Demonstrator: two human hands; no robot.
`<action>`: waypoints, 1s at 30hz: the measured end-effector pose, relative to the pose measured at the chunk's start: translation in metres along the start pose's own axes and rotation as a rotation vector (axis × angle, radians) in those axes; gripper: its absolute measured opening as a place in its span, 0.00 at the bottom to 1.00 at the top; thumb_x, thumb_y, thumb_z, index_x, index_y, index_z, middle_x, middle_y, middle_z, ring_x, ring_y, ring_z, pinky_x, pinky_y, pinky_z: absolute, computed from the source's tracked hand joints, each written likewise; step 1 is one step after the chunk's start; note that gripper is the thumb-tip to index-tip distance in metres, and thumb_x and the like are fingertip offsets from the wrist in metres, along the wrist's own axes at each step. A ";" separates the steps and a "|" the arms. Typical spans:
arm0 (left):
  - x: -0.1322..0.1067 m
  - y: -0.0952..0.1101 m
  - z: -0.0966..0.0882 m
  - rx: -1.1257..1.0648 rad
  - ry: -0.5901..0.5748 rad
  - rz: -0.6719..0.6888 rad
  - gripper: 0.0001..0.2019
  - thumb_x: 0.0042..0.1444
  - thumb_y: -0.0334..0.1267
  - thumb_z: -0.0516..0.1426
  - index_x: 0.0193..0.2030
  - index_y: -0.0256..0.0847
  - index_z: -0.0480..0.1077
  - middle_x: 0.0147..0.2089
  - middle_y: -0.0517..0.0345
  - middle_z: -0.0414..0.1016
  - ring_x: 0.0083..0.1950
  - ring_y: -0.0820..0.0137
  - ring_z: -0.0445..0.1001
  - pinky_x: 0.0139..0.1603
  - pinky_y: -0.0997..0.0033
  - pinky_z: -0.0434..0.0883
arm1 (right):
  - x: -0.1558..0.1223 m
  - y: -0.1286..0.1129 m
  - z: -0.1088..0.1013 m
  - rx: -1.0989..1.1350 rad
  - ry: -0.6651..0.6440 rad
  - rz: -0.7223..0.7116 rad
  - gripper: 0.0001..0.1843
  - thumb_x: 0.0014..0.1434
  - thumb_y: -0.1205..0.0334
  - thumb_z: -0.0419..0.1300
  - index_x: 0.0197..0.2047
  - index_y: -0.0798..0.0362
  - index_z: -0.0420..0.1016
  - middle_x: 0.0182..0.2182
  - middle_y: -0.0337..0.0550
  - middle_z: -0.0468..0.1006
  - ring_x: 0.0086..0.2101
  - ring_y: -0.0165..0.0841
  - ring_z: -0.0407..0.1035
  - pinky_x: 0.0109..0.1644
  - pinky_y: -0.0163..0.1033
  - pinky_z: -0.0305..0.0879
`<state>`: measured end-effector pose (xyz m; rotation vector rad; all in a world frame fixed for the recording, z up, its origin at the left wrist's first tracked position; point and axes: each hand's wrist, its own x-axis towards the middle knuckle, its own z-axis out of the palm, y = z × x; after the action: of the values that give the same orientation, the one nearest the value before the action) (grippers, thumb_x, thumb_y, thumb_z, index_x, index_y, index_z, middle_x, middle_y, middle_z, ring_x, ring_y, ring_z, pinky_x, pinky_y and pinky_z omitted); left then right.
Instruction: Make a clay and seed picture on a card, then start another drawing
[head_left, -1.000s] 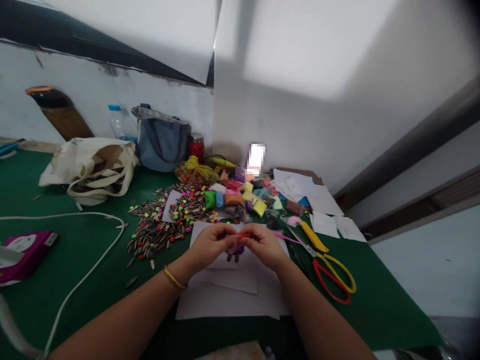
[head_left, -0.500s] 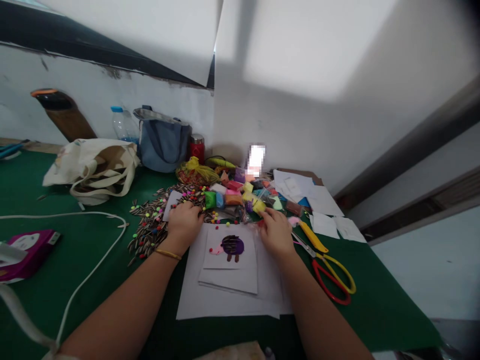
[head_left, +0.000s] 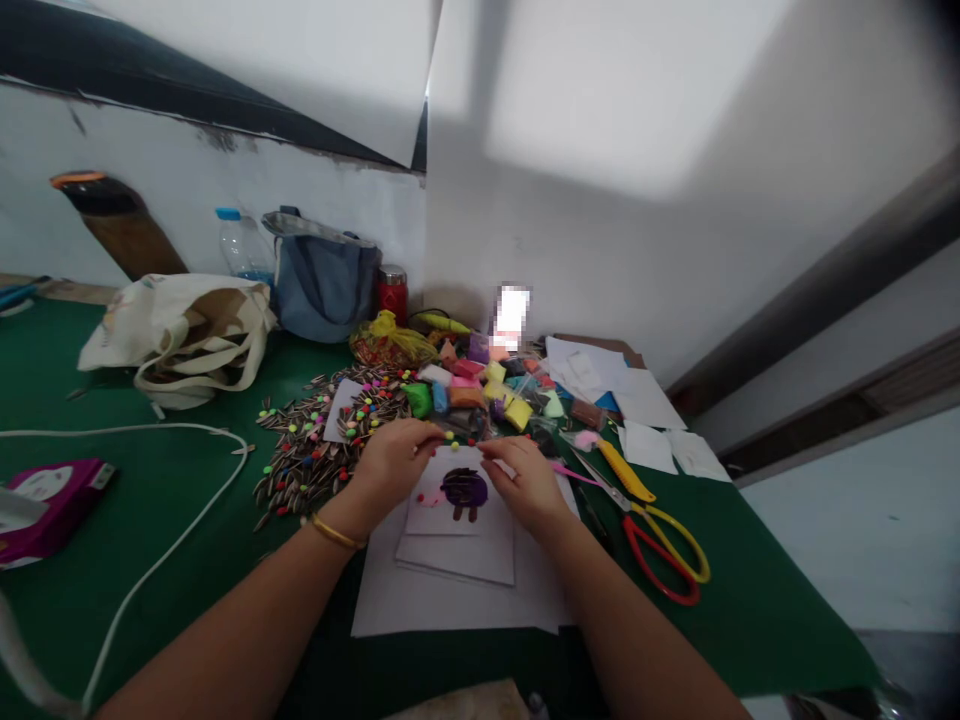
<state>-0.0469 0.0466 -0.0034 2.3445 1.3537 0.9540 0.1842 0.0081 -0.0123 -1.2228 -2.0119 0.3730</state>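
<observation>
My left hand and my right hand sit at the two upper corners of a small white card that bears a purple clay figure with a pink bit beside it. Both hands have their fingertips pinched together just above the card's top edge, and whatever is in them is too small to make out. The card lies on a stack of white paper sheets. My left wrist carries a gold bangle. A pile of striped sunflower seeds mixed with coloured beads lies just left of my left hand.
Packets of coloured clay are heaped behind the card. Red-and-yellow scissors and a yellow knife lie at the right, near loose papers. On the green table are a white cable, purple box, tote bag, blue bag, bottle and red can.
A second ago both hands met over the card. They then spread out, left to the seeds and right to the clay packets, and have now come back to the card's top edge.
</observation>
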 end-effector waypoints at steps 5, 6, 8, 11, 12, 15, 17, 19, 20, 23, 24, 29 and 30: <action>-0.009 0.025 0.015 -0.174 -0.095 -0.076 0.08 0.59 0.38 0.56 0.40 0.44 0.78 0.40 0.54 0.80 0.42 0.63 0.76 0.45 0.66 0.68 | -0.002 -0.003 0.007 0.118 -0.062 0.082 0.16 0.60 0.63 0.61 0.52 0.47 0.75 0.38 0.43 0.81 0.42 0.39 0.72 0.48 0.45 0.65; -0.010 0.027 0.016 -0.204 -0.100 -0.100 0.08 0.59 0.37 0.56 0.40 0.43 0.78 0.40 0.53 0.80 0.42 0.63 0.76 0.44 0.66 0.68 | -0.002 -0.003 0.008 0.138 -0.057 0.107 0.15 0.60 0.63 0.61 0.51 0.47 0.75 0.38 0.43 0.81 0.41 0.38 0.72 0.48 0.44 0.65; -0.010 0.029 0.016 -0.260 -0.106 -0.128 0.08 0.58 0.37 0.57 0.40 0.43 0.78 0.40 0.53 0.80 0.42 0.63 0.76 0.44 0.66 0.68 | -0.002 -0.003 0.009 0.187 -0.047 0.147 0.14 0.59 0.62 0.62 0.49 0.49 0.76 0.37 0.42 0.81 0.39 0.37 0.72 0.46 0.43 0.66; -0.011 0.030 0.016 -0.313 -0.118 -0.119 0.08 0.57 0.36 0.58 0.40 0.44 0.79 0.39 0.54 0.80 0.41 0.64 0.76 0.43 0.67 0.68 | -0.002 -0.005 0.009 0.230 -0.040 0.143 0.15 0.59 0.62 0.61 0.50 0.49 0.75 0.37 0.42 0.80 0.38 0.36 0.72 0.45 0.42 0.66; -0.011 0.031 0.016 -0.325 -0.124 -0.113 0.08 0.57 0.36 0.58 0.40 0.44 0.79 0.39 0.55 0.80 0.41 0.64 0.75 0.43 0.67 0.68 | -0.002 -0.005 0.009 0.226 -0.045 0.121 0.15 0.59 0.62 0.61 0.50 0.48 0.75 0.38 0.42 0.80 0.38 0.36 0.72 0.45 0.42 0.65; -0.012 0.033 0.016 -0.370 -0.144 -0.115 0.08 0.57 0.35 0.58 0.40 0.45 0.79 0.37 0.55 0.80 0.40 0.65 0.75 0.42 0.68 0.67 | -0.002 -0.006 0.007 0.188 -0.053 0.066 0.12 0.60 0.63 0.60 0.47 0.47 0.78 0.38 0.43 0.81 0.39 0.37 0.72 0.46 0.42 0.65; -0.011 0.034 0.016 -0.424 -0.156 -0.149 0.08 0.56 0.36 0.58 0.38 0.44 0.79 0.36 0.56 0.80 0.38 0.65 0.75 0.39 0.70 0.67 | -0.002 -0.006 0.006 0.171 -0.046 0.072 0.10 0.60 0.62 0.60 0.45 0.48 0.79 0.37 0.43 0.80 0.38 0.37 0.72 0.46 0.42 0.65; -0.011 0.035 0.016 -0.496 -0.176 -0.201 0.08 0.56 0.38 0.58 0.36 0.42 0.79 0.34 0.56 0.79 0.36 0.66 0.75 0.35 0.72 0.67 | -0.002 -0.006 0.006 0.158 -0.042 0.081 0.10 0.61 0.61 0.61 0.45 0.49 0.79 0.36 0.43 0.80 0.38 0.36 0.72 0.45 0.42 0.65; -0.011 0.035 0.016 -0.534 -0.185 -0.231 0.08 0.56 0.39 0.58 0.36 0.42 0.79 0.33 0.57 0.79 0.34 0.67 0.75 0.33 0.73 0.67 | -0.002 -0.006 0.006 0.152 -0.043 0.080 0.10 0.61 0.61 0.61 0.45 0.49 0.79 0.36 0.43 0.80 0.38 0.36 0.72 0.45 0.41 0.65; -0.011 0.033 0.018 -0.627 -0.208 -0.314 0.11 0.55 0.43 0.59 0.37 0.39 0.79 0.31 0.57 0.78 0.31 0.69 0.73 0.30 0.74 0.67 | -0.003 -0.006 0.006 0.138 -0.045 0.065 0.08 0.60 0.61 0.62 0.43 0.49 0.79 0.36 0.42 0.80 0.37 0.35 0.71 0.43 0.40 0.64; -0.011 0.033 0.018 -0.647 -0.216 -0.329 0.12 0.55 0.44 0.59 0.37 0.39 0.79 0.31 0.57 0.79 0.31 0.69 0.73 0.30 0.74 0.67 | -0.003 -0.006 0.007 0.132 -0.044 0.058 0.08 0.60 0.61 0.62 0.43 0.49 0.78 0.36 0.42 0.80 0.37 0.35 0.71 0.43 0.40 0.64; -0.012 0.034 0.017 -0.677 -0.260 -0.306 0.12 0.55 0.44 0.59 0.37 0.38 0.79 0.31 0.57 0.79 0.31 0.70 0.74 0.31 0.75 0.68 | -0.004 -0.006 0.008 0.106 -0.007 -0.032 0.07 0.60 0.62 0.61 0.43 0.50 0.77 0.35 0.43 0.79 0.37 0.36 0.71 0.43 0.40 0.64; -0.012 0.035 0.016 -0.664 -0.260 -0.294 0.12 0.56 0.44 0.59 0.37 0.39 0.79 0.31 0.58 0.79 0.31 0.70 0.74 0.31 0.75 0.68 | -0.004 -0.006 0.008 0.104 -0.001 -0.052 0.07 0.60 0.63 0.60 0.43 0.50 0.77 0.35 0.43 0.79 0.37 0.36 0.71 0.43 0.40 0.64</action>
<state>-0.0168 0.0196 -0.0013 1.6509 1.0315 0.8115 0.1757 0.0022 -0.0157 -1.1051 -1.9955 0.4474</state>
